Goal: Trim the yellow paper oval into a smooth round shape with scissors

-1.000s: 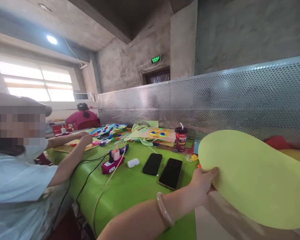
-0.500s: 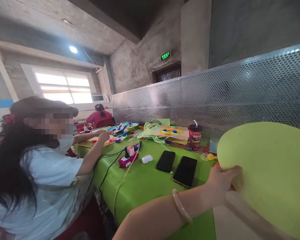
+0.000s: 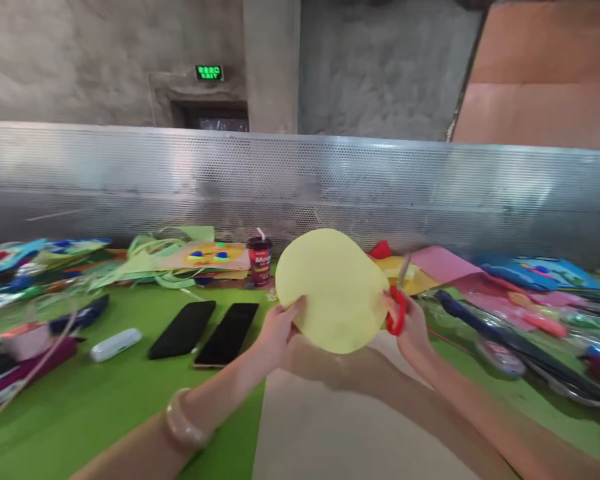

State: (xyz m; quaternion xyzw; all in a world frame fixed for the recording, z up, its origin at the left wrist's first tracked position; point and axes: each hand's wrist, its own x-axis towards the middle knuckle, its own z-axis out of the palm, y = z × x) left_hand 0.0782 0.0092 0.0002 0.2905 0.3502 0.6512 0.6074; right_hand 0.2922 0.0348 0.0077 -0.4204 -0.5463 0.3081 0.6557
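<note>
A rounded sheet of pale yellow-green paper (image 3: 333,290) is held upright above the table between both hands. My left hand (image 3: 279,330) pinches its lower left edge, thumb on the front. My right hand (image 3: 409,323) is closed on red-handled scissors (image 3: 397,310) at the paper's right edge, with the blades pointing up behind the sheet. A pale bangle (image 3: 180,427) circles my left wrist. A beige sheet (image 3: 330,427) lies flat under my forearms.
On the green table (image 3: 80,400) lie two black phones (image 3: 205,330), a white case (image 3: 115,343) and a red cup with a straw (image 3: 259,260). Coloured paper scraps and craft pieces line the perforated metal partition (image 3: 300,180) at left and right.
The view has swung right, so the seated person at left is out of sight. My right hand with red scissors has come into view at the paper's right edge. The paper sits farther away, centred.
</note>
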